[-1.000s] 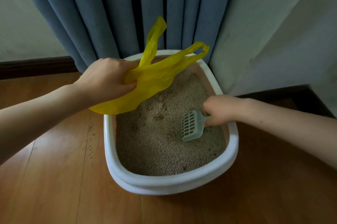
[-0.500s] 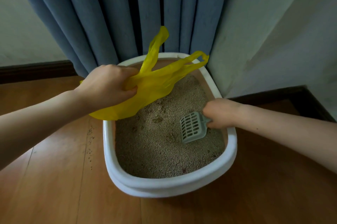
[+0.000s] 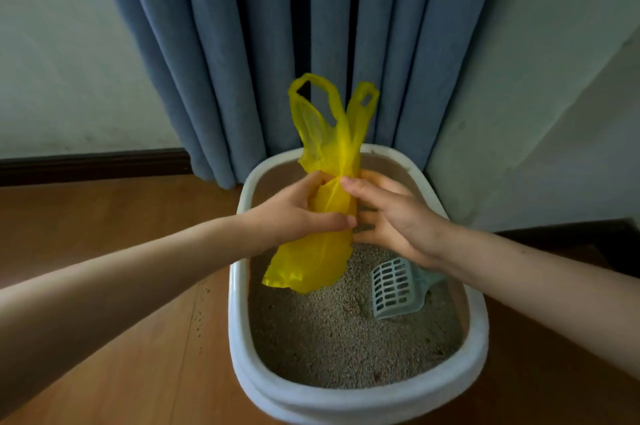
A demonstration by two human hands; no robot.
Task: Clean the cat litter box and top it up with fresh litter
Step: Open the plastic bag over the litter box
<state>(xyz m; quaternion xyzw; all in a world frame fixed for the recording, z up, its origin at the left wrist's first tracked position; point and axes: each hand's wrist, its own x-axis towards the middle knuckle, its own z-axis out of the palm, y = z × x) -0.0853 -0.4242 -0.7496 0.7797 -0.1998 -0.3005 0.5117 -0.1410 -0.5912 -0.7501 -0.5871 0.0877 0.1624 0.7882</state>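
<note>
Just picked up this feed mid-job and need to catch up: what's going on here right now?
A person is crouched over a white litter box set against a blue curtain. Both hands hold a yellow plastic bag above the litter: the left hand grips its middle, and the right hand has fingers on it from the other side. The bag's handles point up and it looks unopened. A pale slotted scoop lies in the litter, in neither hand. A few grains are scattered on the wooden floor.

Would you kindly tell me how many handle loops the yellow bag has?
2: both above the hands, before the curtain; left loop, right loop.
</note>
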